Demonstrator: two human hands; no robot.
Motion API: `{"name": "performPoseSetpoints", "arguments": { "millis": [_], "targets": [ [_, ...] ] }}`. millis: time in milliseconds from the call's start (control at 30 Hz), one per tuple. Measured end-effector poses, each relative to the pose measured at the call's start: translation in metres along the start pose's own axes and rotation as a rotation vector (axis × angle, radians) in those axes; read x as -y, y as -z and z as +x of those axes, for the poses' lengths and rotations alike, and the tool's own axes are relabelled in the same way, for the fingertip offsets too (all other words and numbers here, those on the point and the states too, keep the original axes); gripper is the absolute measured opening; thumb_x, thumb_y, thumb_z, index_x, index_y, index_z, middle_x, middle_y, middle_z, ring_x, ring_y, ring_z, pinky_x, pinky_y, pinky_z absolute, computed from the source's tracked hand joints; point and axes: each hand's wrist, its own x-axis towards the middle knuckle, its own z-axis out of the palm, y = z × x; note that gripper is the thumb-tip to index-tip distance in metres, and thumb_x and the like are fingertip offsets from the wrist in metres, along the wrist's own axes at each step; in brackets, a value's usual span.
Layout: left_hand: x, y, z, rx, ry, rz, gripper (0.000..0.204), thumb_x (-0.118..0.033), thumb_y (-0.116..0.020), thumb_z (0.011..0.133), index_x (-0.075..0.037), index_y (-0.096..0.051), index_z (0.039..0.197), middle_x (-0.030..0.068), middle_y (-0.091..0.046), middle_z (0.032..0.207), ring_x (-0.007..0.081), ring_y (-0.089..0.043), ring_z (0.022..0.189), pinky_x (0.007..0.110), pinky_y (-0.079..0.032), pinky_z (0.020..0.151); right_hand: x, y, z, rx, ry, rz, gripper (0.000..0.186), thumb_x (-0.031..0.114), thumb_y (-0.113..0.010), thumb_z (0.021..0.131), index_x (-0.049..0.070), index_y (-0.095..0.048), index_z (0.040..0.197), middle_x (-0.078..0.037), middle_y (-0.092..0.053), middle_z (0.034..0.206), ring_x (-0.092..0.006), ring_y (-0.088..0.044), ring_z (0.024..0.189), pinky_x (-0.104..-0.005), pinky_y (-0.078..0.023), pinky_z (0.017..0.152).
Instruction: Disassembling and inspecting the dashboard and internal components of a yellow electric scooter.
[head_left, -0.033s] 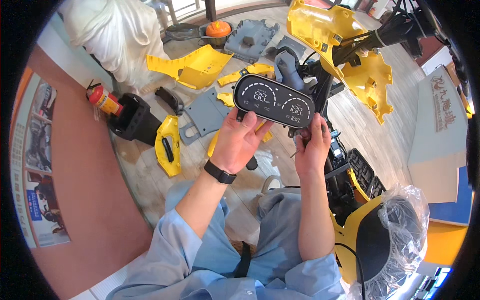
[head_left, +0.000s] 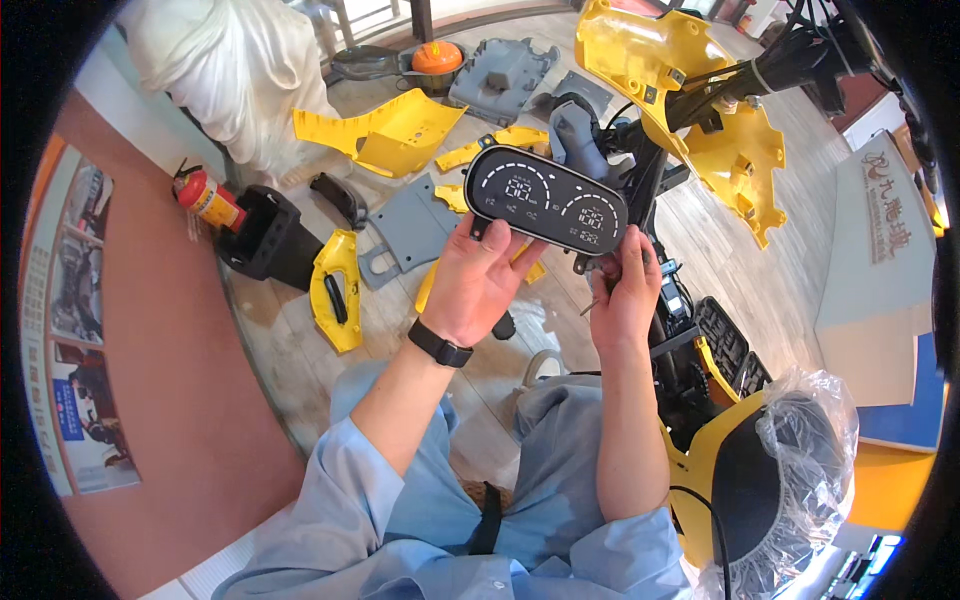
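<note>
Your left hand [head_left: 478, 285] and right hand [head_left: 622, 300] grip the black dashboard [head_left: 546, 200]; a red extinguisher [head_left: 208, 200] with a yellow label lies left.

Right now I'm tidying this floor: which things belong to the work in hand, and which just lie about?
In hand:
- black display panel, held by left hand and right hand
- scooter frame

Lying about:
- yellow body panels
- grey panels
- fire extinguisher
- black box
</note>
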Motion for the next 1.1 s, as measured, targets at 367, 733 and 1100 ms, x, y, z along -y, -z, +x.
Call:
{"name": "performPoseSetpoints", "arguments": {
  "millis": [367,733,1100],
  "targets": [
    [-0.020,0.023,0.005,-0.084,-0.079,-0.072,0.033,-0.023,-0.063,0.097,-0.014,-0.053,0.127,0.0018,-0.061,0.125,0.0195,-0.056,0.119,0.043,-0.043,0.106,0.006,0.007,0.010,-0.078,-0.187,0.012,0.033,0.041,-0.054,0.096,0.009,-0.062,0.096,-0.001,-0.063,0.081,-0.0097,-0.054,0.066,-0.0215,-0.029,0.047],
    [-0.080,0.050,0.009,-0.426,-0.179,-0.312,0.031,-0.036,-0.042,0.105,-0.013,-0.052,0.125,0.0020,-0.055,0.123,0.0221,-0.047,0.120,0.046,-0.033,0.109,-0.026,0.006,0.025,-0.088,-0.256,-0.190,0.012,0.019,-0.061,0.091,0.008,-0.062,0.095,0.001,-0.058,0.077,-0.0071,-0.046,0.060,-0.0209,-0.029,0.046],
    [-0.083,0.048,-0.001,-0.416,-0.184,-0.393,0.033,-0.038,-0.040,0.106,-0.011,-0.052,0.121,0.0025,-0.054,0.123,0.0242,-0.047,0.121,0.047,-0.034,0.110,-0.169,0.059,0.033,0.106,-0.111,-1.206,0.018,0.020,-0.069,0.082,0.004,-0.070,0.090,-0.005,-0.068,0.076,-0.0126,-0.059,0.063,-0.0285,-0.047,0.062]
  ]
}}
